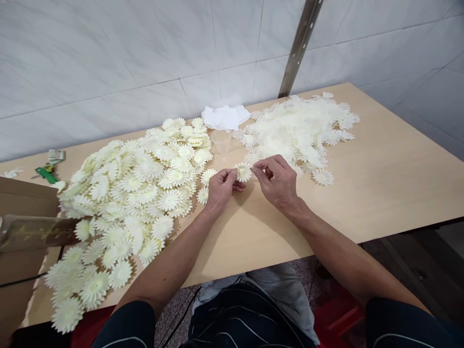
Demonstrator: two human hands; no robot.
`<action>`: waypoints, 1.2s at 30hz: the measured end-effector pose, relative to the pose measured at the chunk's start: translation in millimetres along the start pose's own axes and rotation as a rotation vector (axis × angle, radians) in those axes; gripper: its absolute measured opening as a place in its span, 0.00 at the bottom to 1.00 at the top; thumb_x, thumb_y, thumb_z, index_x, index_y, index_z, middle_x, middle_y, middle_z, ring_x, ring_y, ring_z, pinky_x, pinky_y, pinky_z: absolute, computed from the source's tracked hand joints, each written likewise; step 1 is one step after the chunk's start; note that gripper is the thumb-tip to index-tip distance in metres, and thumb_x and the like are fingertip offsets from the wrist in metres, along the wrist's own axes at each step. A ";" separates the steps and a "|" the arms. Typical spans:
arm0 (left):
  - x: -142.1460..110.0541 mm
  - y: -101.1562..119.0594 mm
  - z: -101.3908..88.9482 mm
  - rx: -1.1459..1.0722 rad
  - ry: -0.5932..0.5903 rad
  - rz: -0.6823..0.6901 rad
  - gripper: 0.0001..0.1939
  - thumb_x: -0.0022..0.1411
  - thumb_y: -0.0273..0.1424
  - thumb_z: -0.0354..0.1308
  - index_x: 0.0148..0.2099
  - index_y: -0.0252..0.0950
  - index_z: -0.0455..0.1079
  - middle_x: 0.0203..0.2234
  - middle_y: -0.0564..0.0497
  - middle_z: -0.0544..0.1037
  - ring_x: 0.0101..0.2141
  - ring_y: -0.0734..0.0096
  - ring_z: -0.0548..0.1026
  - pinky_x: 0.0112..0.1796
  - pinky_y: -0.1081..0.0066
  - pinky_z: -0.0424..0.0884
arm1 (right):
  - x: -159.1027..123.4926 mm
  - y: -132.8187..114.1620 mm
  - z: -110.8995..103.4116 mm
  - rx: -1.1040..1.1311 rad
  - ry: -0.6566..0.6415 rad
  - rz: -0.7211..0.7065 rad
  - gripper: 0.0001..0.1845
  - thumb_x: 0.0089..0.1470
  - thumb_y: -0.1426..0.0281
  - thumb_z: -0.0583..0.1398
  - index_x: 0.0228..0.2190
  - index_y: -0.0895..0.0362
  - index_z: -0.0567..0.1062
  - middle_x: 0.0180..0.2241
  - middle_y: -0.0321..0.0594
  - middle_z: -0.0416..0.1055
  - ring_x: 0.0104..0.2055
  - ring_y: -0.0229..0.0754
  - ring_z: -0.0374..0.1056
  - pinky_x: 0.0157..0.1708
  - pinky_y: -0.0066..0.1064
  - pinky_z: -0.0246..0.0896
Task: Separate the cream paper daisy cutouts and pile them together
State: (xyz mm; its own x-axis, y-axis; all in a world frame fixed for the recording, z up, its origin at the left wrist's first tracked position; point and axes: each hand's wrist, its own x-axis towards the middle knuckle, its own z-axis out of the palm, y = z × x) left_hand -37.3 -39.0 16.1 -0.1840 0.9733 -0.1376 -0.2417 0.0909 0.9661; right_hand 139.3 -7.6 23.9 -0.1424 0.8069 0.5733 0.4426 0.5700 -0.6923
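Observation:
A cream artificial flower (243, 172) with a yellowish centre is held just above the table, between thumb and fingers of my left hand (222, 189). From the other side my right hand (278, 182) pinches at the flower's right-hand petals, thumb and forefinger closed together. A big heap of layered cream flowers (145, 169) spreads to the left, with a couple of single flowers (203, 195) near my left wrist. Beyond my right hand lies a second heap of paler, flatter flower pieces (293, 128).
A clear plastic cup (221, 141) and crumpled white paper (225, 117) sit at the back between the heaps. Far left are a green-handled tool (47, 174), a cardboard box (25, 203) and a clear brownish cylinder (36, 233). A tiled wall (145, 58) and metal post (300, 48) border the table (391, 159).

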 end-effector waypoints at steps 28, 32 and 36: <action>-2.3 4.8 3.6 -0.094 -0.114 -0.047 0.32 0.50 0.59 0.80 0.31 0.35 0.74 0.20 0.51 0.78 0.21 0.73 0.78 0.23 0.74 0.73 | 1.2 3.2 4.1 0.009 -0.209 -0.010 0.11 0.69 0.65 0.63 0.34 0.52 0.82 0.34 0.43 0.81 0.37 0.48 0.75 0.41 0.39 0.71; -2.4 3.7 5.2 -0.111 -0.097 -0.041 0.32 0.51 0.58 0.80 0.31 0.35 0.74 0.22 0.51 0.79 0.22 0.74 0.78 0.23 0.75 0.73 | 0.1 6.5 9.4 -0.016 -0.190 -0.029 0.14 0.72 0.63 0.59 0.33 0.52 0.77 0.33 0.45 0.79 0.38 0.49 0.73 0.42 0.40 0.71; -0.8 0.2 5.9 -0.083 -0.059 -0.045 0.29 0.57 0.55 0.78 0.32 0.35 0.74 0.22 0.51 0.79 0.22 0.74 0.78 0.25 0.74 0.74 | -0.2 6.2 11.1 0.000 -0.174 0.013 0.16 0.71 0.59 0.59 0.32 0.52 0.78 0.33 0.45 0.79 0.39 0.49 0.74 0.43 0.41 0.72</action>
State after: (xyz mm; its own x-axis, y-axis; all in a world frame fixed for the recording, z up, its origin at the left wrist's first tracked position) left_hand -31.5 -38.5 17.7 -0.1151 0.9796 -0.1650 -0.3268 0.1195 0.9375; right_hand 132.3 -2.5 14.6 -0.2881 0.8287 0.4799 0.4452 0.5596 -0.6991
